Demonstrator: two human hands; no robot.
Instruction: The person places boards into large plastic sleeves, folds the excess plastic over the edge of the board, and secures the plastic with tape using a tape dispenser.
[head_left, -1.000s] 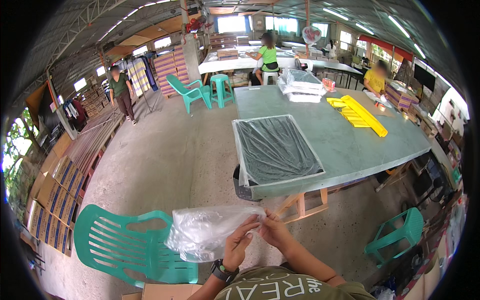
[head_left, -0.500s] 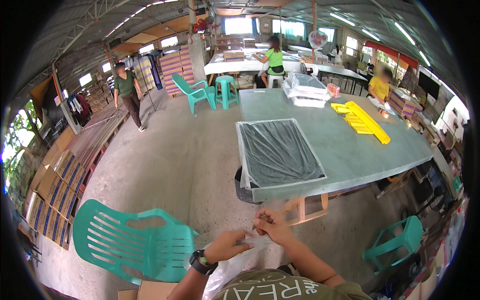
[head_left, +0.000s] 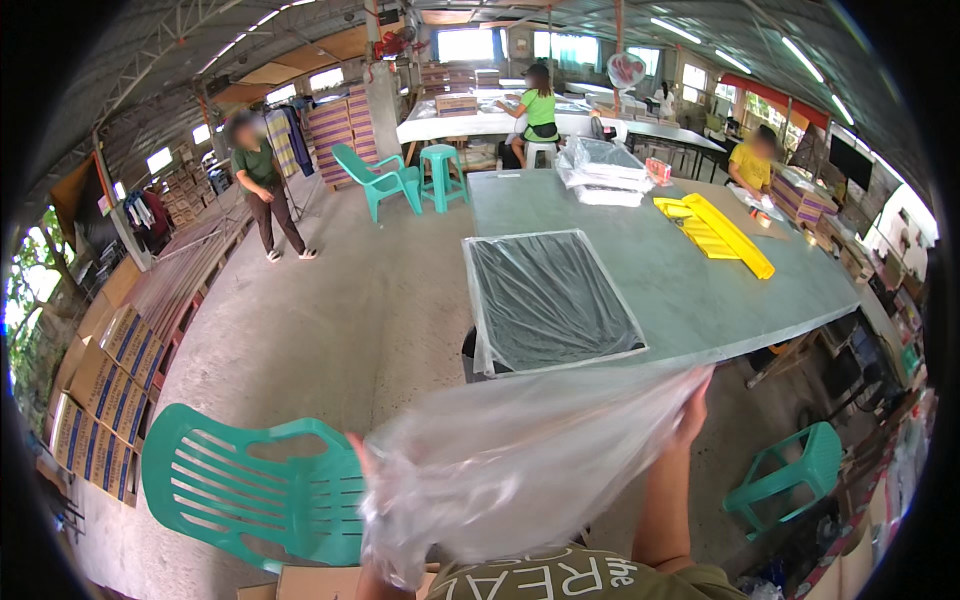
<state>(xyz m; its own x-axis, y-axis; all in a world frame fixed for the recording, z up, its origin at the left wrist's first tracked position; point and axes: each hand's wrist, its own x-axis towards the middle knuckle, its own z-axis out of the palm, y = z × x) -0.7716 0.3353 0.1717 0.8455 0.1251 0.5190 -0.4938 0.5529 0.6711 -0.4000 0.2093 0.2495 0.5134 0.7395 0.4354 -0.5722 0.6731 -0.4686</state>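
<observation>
A large clear plastic bag (head_left: pixel 520 450) is stretched in front of my body, blurred by motion. My right hand (head_left: pixel 692 408) grips its upper right corner, raised near the front edge of the table. At the bag's left end, my left hand (head_left: pixel 364 462) holds the film and is mostly covered by it. Beyond the bag, a dark flat piece in a clear plastic sleeve (head_left: pixel 550 298) lies on the near left corner of the grey-green table (head_left: pixel 700 320).
Left of me stands a green plastic chair (head_left: pixel 250 480); a green stool (head_left: pixel 795 478) is at the right. A yellow folded sheet (head_left: pixel 715 238) and stacked plastic-wrapped packs (head_left: pixel 605 170) lie on the table. Cartons (head_left: pixel 105 400) line the left side. Several people are farther back.
My hands have moved apart, spreading the bunched plastic bag wide. The right hand went up and right, the left hand left. The person at the left has come nearer, arms now drawn in.
</observation>
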